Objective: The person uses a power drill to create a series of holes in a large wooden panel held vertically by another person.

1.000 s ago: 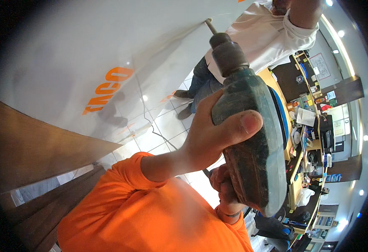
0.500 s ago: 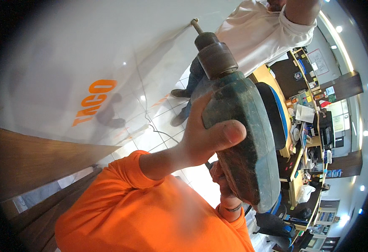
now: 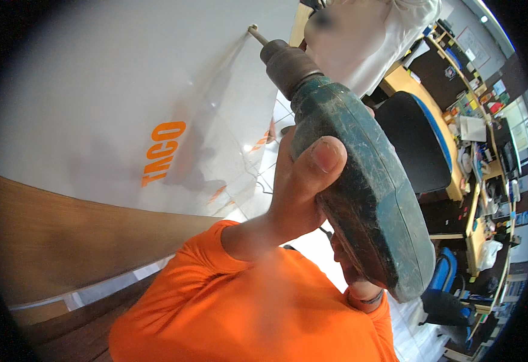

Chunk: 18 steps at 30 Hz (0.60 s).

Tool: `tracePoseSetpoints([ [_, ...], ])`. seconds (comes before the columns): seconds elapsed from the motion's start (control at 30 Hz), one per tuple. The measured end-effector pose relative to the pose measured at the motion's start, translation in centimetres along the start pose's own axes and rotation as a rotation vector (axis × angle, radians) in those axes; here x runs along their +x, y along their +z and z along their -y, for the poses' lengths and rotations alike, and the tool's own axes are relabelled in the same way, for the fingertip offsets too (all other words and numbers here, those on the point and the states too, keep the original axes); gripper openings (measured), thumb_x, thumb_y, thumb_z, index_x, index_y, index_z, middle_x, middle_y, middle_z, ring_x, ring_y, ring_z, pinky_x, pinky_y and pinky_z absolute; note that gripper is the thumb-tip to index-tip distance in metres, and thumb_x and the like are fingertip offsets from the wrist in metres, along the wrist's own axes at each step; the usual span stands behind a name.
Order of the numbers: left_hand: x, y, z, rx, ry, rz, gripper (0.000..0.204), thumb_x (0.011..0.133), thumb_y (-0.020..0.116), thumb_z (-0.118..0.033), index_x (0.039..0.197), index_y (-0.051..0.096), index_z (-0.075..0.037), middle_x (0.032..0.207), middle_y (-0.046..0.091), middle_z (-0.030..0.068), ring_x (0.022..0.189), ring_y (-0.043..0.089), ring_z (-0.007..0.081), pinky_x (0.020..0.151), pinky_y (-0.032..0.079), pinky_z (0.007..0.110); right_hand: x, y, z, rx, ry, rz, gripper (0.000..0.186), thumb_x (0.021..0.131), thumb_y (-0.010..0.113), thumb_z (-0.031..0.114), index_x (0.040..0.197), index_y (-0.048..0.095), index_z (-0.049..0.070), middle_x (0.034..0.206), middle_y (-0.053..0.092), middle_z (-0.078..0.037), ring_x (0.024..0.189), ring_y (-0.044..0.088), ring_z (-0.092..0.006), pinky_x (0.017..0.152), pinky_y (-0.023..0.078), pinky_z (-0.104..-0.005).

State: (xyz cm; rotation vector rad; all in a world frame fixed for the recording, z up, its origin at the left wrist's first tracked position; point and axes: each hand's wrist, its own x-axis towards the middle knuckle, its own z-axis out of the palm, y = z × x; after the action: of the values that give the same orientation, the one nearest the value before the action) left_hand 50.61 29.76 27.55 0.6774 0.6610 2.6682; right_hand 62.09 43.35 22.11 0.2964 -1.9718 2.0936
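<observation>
A scuffed dark-green power drill (image 3: 369, 181) fills the middle of the view, tilted up and to the left. Its thin drill bit (image 3: 258, 35) meets a glossy white panel (image 3: 125, 78) at a small hole or mark; how deep it sits I cannot tell. My left hand (image 3: 300, 187) is wrapped round the front of the drill body behind the chuck (image 3: 294, 66), thumb across the near side. Lower down, my right hand (image 3: 347, 259), with a dark band at the wrist, closes on the drill's rear grip. The drill body mostly hides those fingers.
Another person in a white shirt (image 3: 360, 54) stands close beyond the chuck. A wood-toned band (image 3: 83, 235) runs below the panel. To the right are a black-and-blue office chair (image 3: 414, 139) and cluttered desks (image 3: 472, 130). A thin cable (image 3: 261, 181) hangs near the tiled floor.
The view has shifted, and the drill's rear now appears farther right while its bit stays at the panel. The other person has moved lower behind the chuck. Both my hands keep their hold.
</observation>
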Motion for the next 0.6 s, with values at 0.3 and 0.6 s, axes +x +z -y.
tracePoseSetpoints([
  [0.3,-2.5,1.3,1.1,-0.117,-0.103,0.008,0.089,0.072,0.080,-0.052,0.132,0.035,-0.003,0.109,0.058,0.0197,0.098,0.065,0.0327,0.087,0.057,0.045,-2.6,-1.3,0.1,-0.323,-0.018,0.015,0.047,0.082,0.072,0.026,0.119,0.056,0.001,0.089,0.064,-0.011,0.070,0.061,-0.0210,0.063,0.047,-0.0293],
  [0.6,-8.4,1.3,8.2,-0.240,-0.074,0.152,0.089,0.074,0.081,-0.034,0.136,0.028,0.002,0.116,0.053,0.0306,0.105,0.058,0.0523,0.086,0.054,0.062,-8.5,-5.7,-1.0,-0.449,-0.006,0.070,0.042,0.077,0.075,0.019,0.113,0.061,0.001,0.092,0.067,-0.012,0.075,0.066,-0.0248,0.068,0.051,-0.0309],
])
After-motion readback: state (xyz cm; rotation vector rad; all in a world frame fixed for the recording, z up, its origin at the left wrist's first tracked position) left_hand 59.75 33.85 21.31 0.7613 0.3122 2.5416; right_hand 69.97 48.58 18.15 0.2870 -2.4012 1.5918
